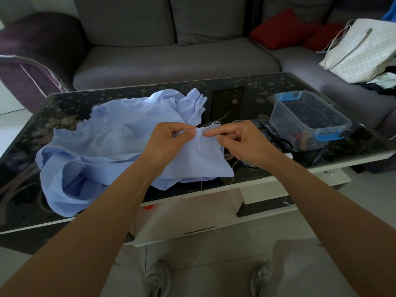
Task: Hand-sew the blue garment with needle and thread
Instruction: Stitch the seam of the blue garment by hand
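1. The blue garment [96, 146] lies on the tabletop [128, 97].
2. The left hand [169, 140] has its grip pinched on the garment's edge.
3. The right hand [242, 140] has its grip pinched on the needle [209, 133].
4. White thread [200, 146] hangs down the cloth.

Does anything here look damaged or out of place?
The blue garment has a frayed edge with loose threads, near where the right hand pinches the needle. The left hand holds the cloth. Nothing else stands out.
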